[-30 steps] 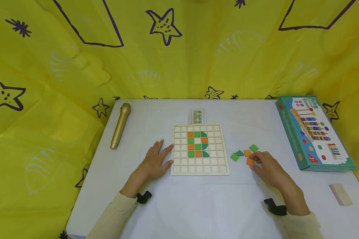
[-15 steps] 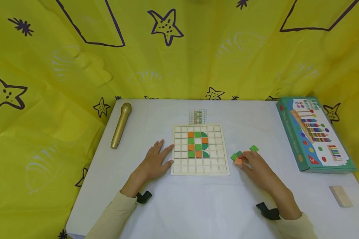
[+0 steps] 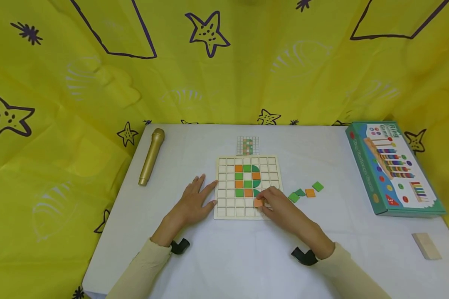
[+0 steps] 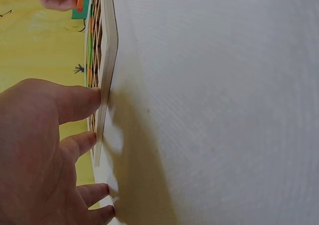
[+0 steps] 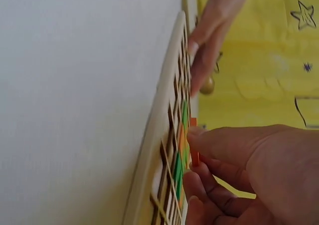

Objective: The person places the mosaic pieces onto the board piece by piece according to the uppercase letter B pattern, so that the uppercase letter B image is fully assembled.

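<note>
My right hand (image 3: 282, 209) pinches an orange square tile (image 3: 258, 202) between thumb and fingers, over the lower right part of the wooden grid board (image 3: 226, 211). In the right wrist view this orange tile (image 5: 194, 142) stands on edge, close above the board. My left hand (image 3: 192, 203) lies with fingers spread at the board's left edge; in the left wrist view its thumb (image 4: 82, 103) touches the side of the board. Green and orange squares and green rounded pieces fill several cells, such as a green tile (image 3: 239, 192). A small printed pattern card (image 3: 248, 145) lies behind the board.
Right of the board lie loose tiles: a green square (image 3: 317, 186), an orange square (image 3: 310, 193), a dark green curved piece (image 3: 300, 192) and another green square (image 3: 293, 197). A gold microphone (image 3: 151, 157) is at left. A game box (image 3: 396, 168) and a wooden block (image 3: 426, 246) are at right.
My right hand has picked up an orange square tile from the loose pieces and carried it left over the board. My left hand has stayed at the board's edge.
</note>
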Demonstrator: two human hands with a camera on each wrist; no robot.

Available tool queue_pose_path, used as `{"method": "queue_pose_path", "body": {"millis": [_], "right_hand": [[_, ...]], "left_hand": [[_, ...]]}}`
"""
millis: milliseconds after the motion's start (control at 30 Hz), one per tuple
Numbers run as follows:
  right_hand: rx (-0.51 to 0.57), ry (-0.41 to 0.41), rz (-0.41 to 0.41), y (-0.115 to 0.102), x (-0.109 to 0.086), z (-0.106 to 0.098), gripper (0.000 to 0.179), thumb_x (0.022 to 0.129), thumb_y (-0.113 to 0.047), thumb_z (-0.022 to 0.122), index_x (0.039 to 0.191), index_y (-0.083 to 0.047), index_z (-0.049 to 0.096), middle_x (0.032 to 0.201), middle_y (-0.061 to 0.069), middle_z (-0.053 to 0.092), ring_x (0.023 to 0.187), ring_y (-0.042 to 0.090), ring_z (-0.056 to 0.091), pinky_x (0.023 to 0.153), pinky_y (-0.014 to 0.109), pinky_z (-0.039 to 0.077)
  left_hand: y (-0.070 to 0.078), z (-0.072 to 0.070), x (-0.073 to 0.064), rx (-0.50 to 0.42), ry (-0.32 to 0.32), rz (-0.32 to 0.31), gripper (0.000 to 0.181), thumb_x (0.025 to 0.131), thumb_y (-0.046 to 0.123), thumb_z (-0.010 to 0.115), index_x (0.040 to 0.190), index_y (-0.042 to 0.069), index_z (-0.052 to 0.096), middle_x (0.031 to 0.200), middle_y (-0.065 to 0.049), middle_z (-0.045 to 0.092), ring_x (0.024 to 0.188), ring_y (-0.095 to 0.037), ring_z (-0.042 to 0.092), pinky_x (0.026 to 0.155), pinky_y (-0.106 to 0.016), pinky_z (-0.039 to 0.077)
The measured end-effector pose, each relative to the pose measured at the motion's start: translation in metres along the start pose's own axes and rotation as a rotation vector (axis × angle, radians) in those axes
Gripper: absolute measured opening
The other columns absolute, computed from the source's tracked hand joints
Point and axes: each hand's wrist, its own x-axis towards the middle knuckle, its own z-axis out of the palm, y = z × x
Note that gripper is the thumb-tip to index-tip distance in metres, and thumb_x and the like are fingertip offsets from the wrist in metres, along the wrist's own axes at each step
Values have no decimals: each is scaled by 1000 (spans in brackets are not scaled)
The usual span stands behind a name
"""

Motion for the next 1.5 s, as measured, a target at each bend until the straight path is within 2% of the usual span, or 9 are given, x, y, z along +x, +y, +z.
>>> {"method": "queue_pose_path", "body": {"millis": [200,467,767,933,1167,1400,1500], "right_hand": [[-17,16,-46,-14,14,17,21,98,-6,73,119,-4,68,114,4,62,108,20,60,93,39,56],[-61,67,-117,-21,27,28,6,96,-8,76,98,-10,72,104,1,63,100,20,61,89,38,55],[-77,93,-167,-25,31,33,8,94,-7,79,100,-8,74,103,2,64,98,20,64,89,37,57],[-77,103,-202,-26,32,34,6,93,-5,79,98,-6,76,97,2,63,91,18,62,83,33,57],[-148,132,-263,-24,34,36,8,90,-5,82,96,-8,77,94,2,64,87,19,61,80,33,56],[-177,144,-288,-22,32,34,12,89,-6,84,99,-11,79,98,1,65,90,20,61,79,36,52],[-159,129,-269,-19,27,29,16,89,-7,84,104,-12,79,103,1,66,98,22,63,82,39,51]], "left_hand": [[-1,0,1,6,-11,-6,66,108,47,49,168,27,31,176,-20,9,163,-43,5,130,-61,13],[0,-1,1,6,-17,-10,66,108,49,49,168,28,30,177,-19,9,163,-42,5,130,-61,13],[2,-1,0,-7,11,-3,65,107,45,53,167,26,35,176,-21,13,163,-45,8,129,-63,15],[1,-1,1,-9,0,-2,65,108,47,51,167,27,33,176,-20,11,163,-44,7,129,-62,14],[2,-1,0,-14,14,1,65,107,46,52,166,25,35,176,-21,12,163,-44,8,129,-63,15],[2,0,0,-16,24,1,64,107,45,52,166,25,35,176,-21,13,163,-44,7,129,-63,15],[2,0,1,-10,19,-2,65,107,45,52,166,26,35,176,-20,13,163,-44,7,129,-62,15]]}}
